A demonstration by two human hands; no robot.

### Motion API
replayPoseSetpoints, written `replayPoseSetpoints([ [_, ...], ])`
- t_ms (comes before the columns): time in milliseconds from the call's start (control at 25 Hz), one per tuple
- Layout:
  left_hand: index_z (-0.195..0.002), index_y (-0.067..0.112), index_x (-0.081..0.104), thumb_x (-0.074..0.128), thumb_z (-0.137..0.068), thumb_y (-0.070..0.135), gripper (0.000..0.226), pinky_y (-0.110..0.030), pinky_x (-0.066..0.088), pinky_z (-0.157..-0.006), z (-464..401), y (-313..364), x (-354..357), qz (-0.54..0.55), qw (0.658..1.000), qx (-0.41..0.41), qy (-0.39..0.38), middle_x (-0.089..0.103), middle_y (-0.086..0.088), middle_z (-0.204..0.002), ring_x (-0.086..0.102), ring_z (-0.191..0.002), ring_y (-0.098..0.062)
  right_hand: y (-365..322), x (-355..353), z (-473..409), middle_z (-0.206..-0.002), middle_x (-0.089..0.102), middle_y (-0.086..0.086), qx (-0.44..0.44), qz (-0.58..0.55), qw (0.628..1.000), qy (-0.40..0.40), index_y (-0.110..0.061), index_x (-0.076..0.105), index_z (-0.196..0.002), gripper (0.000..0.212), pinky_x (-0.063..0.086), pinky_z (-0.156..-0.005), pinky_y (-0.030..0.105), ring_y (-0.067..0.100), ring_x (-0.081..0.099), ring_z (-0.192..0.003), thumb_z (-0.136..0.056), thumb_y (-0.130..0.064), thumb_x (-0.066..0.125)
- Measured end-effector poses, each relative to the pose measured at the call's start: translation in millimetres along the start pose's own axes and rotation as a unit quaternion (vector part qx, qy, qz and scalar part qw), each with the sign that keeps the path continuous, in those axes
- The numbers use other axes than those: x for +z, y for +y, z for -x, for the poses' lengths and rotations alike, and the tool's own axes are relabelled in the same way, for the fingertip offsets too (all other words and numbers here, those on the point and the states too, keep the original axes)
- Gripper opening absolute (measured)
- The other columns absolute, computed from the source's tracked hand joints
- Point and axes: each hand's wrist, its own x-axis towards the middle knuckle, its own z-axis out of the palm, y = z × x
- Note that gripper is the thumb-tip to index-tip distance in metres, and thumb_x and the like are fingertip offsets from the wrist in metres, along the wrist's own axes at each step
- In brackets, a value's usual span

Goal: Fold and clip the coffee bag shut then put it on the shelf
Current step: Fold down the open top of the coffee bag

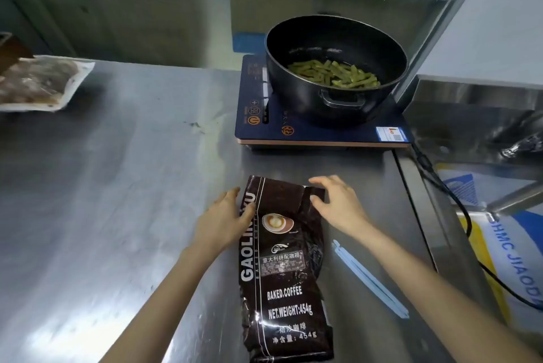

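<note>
A dark brown coffee bag point(283, 274) lies flat on the steel counter, its top end pointing away from me. My left hand point(224, 215) rests on the bag's upper left edge, thumb on its face. My right hand point(338, 201) touches the upper right corner, fingers spread over the top edge. A long light-blue bag clip point(368, 277) lies on the counter just right of the bag, untouched.
A blue induction cooker point(320, 130) carries a black pot point(335, 68) of green beans behind the bag. A packet of food point(38, 83) lies at the far left. A black cable point(458, 204) runs down the counter's right edge, beside a sink.
</note>
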Motion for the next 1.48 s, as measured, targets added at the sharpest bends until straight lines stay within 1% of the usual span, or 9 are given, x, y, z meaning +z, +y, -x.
replayPoseSetpoints([
  [240,-0.121,0.013,0.047,0.046,-0.088,0.032,0.038,-0.042,0.046,-0.089,-8.3,-1.8,11.2,0.03,0.999,-0.012,-0.009,0.064,-0.016,-0.118,0.057,-0.11,-0.034,2.5,11.3,-12.6,-0.124,0.053,0.01,-0.004,0.003,1.0,-0.002,-0.011,0.054,-0.117,0.03,0.031,-0.094,0.024,0.025,0.048,-0.117,-0.086,-0.014,0.052],
  [400,-0.113,0.007,0.051,0.04,-0.091,0.025,0.03,-0.038,0.045,-0.084,-8.5,-1.7,14.9,0.085,0.996,-0.019,0.006,0.066,-0.018,-0.111,0.059,-0.104,-0.035,3.5,12.1,-14.5,-0.113,0.057,0.011,-0.005,-0.001,1.0,0.016,-0.007,0.057,-0.102,0.018,0.029,-0.077,0.017,0.025,0.052,-0.108,-0.087,-0.015,0.052],
  [600,-0.102,0.001,0.055,0.038,-0.092,0.015,0.024,-0.027,0.034,-0.07,-3.7,-0.4,13.8,0.138,0.989,-0.009,0.052,0.066,-0.018,-0.103,0.058,-0.095,-0.032,3.8,7.8,-9.4,-0.112,0.058,0.01,-0.003,-0.003,1.0,0.017,-0.007,0.057,-0.1,0.018,0.028,-0.074,0.016,0.022,0.051,-0.104,-0.088,-0.018,0.051],
  [720,-0.098,0.001,0.057,0.039,-0.092,0.015,0.023,-0.026,0.036,-0.066,2.0,2.6,9.7,0.16,0.985,0.006,0.067,0.067,-0.014,-0.096,0.057,-0.088,-0.025,-0.3,0.8,-4.2,-0.11,0.058,0.01,-0.014,0.005,0.999,0.03,-0.007,0.056,-0.1,0.017,0.026,-0.071,0.015,0.022,0.05,-0.102,-0.089,-0.018,0.05],
  [880,-0.094,0.006,0.06,0.042,-0.091,0.013,0.02,-0.002,0.038,-0.055,14.5,6.7,4.0,0.22,0.971,0.029,0.089,0.062,-0.003,-0.083,0.055,-0.072,-0.011,-5.9,-11.6,5.9,-0.108,0.061,0.008,-0.041,-0.001,0.998,0.054,-0.008,0.057,-0.095,0.014,0.024,-0.064,0.013,0.014,0.046,-0.087,-0.088,-0.017,0.051],
  [1040,-0.086,0.014,0.06,0.044,-0.09,0.016,0.017,-0.015,0.041,-0.063,30.9,15.0,-1.1,0.267,0.957,0.052,0.101,0.066,-0.003,-0.08,0.059,-0.073,-0.013,-11.6,-22.8,20.1,-0.113,0.064,0.006,-0.047,-0.024,0.995,0.089,-0.009,0.058,-0.091,0.01,0.031,-0.074,0.015,0.015,0.054,-0.093,-0.087,-0.016,0.052],
  [1120,-0.084,0.016,0.06,0.044,-0.09,0.016,0.016,-0.011,0.041,-0.06,36.1,21.7,-7.5,0.269,0.953,0.08,0.118,0.065,0.002,-0.075,0.058,-0.067,-0.001,-16.4,-30.8,26.8,-0.115,0.065,0.005,-0.05,-0.04,0.992,0.111,-0.01,0.059,-0.09,0.009,0.034,-0.083,0.017,0.016,0.056,-0.103,-0.086,-0.015,0.053],
  [1240,-0.083,0.019,0.059,0.045,-0.089,0.016,0.015,-0.006,0.04,-0.059,40.8,34.5,-21.3,0.284,0.94,0.119,0.147,0.063,0.01,-0.073,0.055,-0.062,0.012,-27.8,-50.2,35.8,-0.116,0.065,0.005,-0.077,-0.054,0.984,0.152,-0.009,0.059,-0.091,0.009,0.037,-0.089,0.02,0.013,0.056,-0.103,-0.086,-0.014,0.054],
  [1480,-0.08,0.023,0.059,0.044,-0.09,0.016,0.019,-0.017,0.045,-0.067,51.0,49.3,-43.5,0.353,0.909,0.153,0.163,0.065,0.004,-0.078,0.058,-0.069,-0.003,-51.3,-82.0,52.4,-0.117,0.062,0.002,-0.16,-0.029,0.966,0.2,-0.014,0.057,-0.087,0.005,0.037,-0.086,0.021,0.003,0.049,-0.095,-0.086,-0.017,0.053],
])
